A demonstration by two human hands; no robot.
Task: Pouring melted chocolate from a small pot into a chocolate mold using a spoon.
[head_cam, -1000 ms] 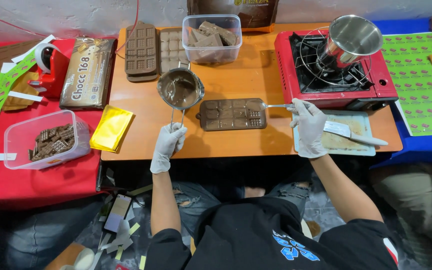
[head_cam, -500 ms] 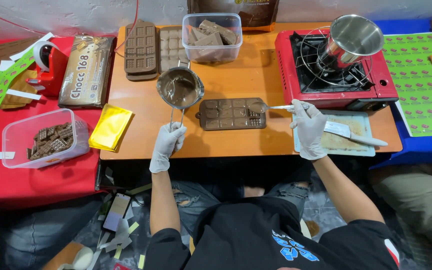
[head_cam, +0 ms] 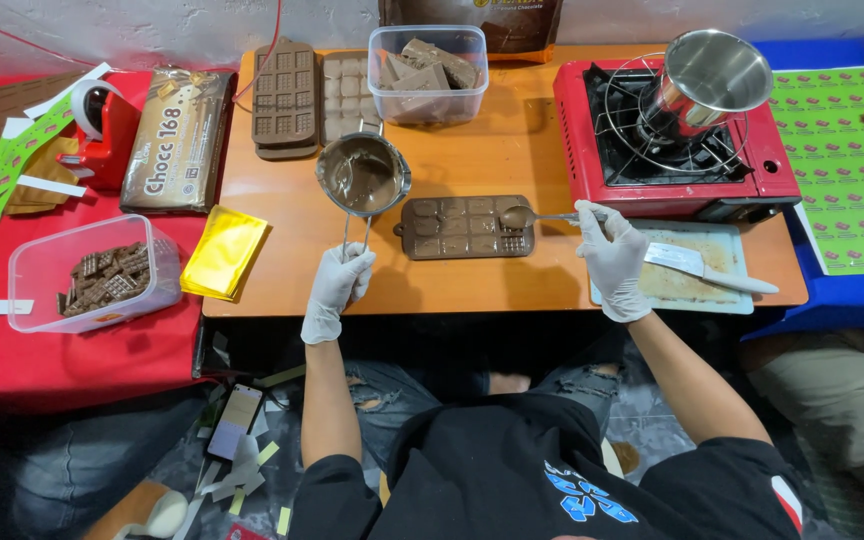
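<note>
Gloved left hand (head_cam: 337,290) fingers pinch the wire handle of a small steel pot (head_cam: 362,175) of glossy melted chocolate, left of the rectangular chocolate mould (head_cam: 465,227); gloved right hand (head_cam: 612,258) fingers grip a metal spoon (head_cam: 532,216) over the mould's right end.

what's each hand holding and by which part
The left hand grips the small metal pot of melted chocolate by the end of its wire handle. The right hand holds a spoon by its handle end, bowl over the chocolate mould.
</note>
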